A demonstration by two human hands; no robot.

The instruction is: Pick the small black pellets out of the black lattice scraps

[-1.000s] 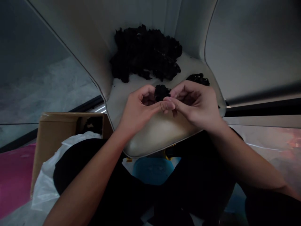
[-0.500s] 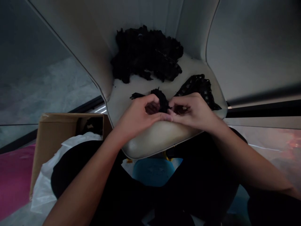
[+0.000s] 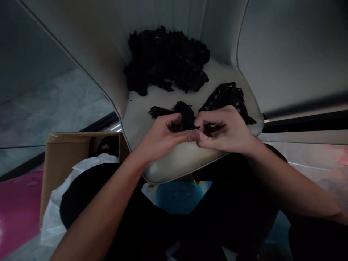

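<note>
Both hands meet over the front of a pale chair seat (image 3: 185, 161). My left hand (image 3: 168, 134) is closed round a small, ragged black piece (image 3: 185, 114), its thumb stretched toward the other hand. With thumb and fingertips, my right hand (image 3: 223, 128) pinches at the right edge of that piece; the exact contact is hidden. A narrow black strip (image 3: 159, 111) sticks out beyond my left fingers. Just behind my right hand lies a black piece with holes along it (image 3: 227, 96). Farther back rests a large heap of crumpled black pieces (image 3: 165, 59).
At the left stands an open cardboard box (image 3: 63, 156) with a white plastic bag (image 3: 56, 203) and something dark inside. A pink object (image 3: 20, 210) is beside it. Below the seat, between my knees, is a blue object (image 3: 178, 197). The chair's backrest (image 3: 163, 14) rises behind the heap.
The view has shifted slightly. The black piece has turned a little between my hands, and my fingertips have moved slightly while staying together.
</note>
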